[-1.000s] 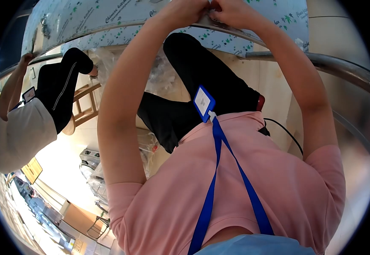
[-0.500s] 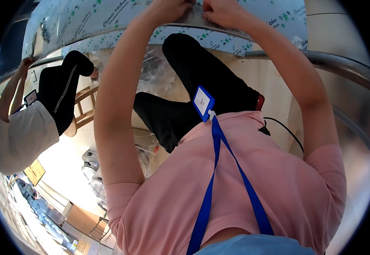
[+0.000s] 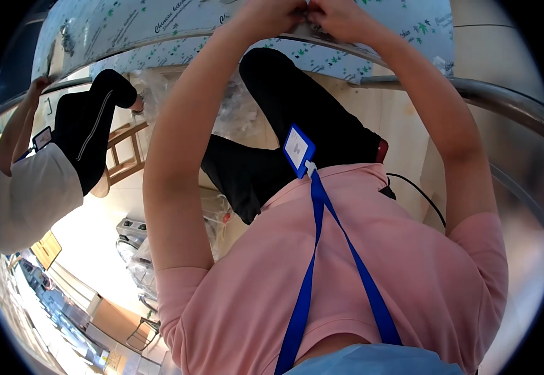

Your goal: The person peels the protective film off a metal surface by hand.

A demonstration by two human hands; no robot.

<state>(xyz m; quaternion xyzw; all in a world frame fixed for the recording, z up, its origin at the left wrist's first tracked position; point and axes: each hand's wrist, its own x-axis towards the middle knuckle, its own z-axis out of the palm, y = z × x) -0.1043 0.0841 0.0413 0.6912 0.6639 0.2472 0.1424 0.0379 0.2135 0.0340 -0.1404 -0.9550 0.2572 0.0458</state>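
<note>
Where a gap showed earlier, curled left hand [image 3: 278,15] and right hand [image 3: 339,19] now work one spot at the desk [image 3: 119,28]; any hold is unclear.

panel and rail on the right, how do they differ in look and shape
The panel is pale blue with dark writing and green leaf prints; the rail is plain, shiny grey.
The panel is broad; the rail is a narrow, rounded tube.
The left hand and right hand are at the panel; neither is at the rail.
Both lie in the upper part of the view.
</note>
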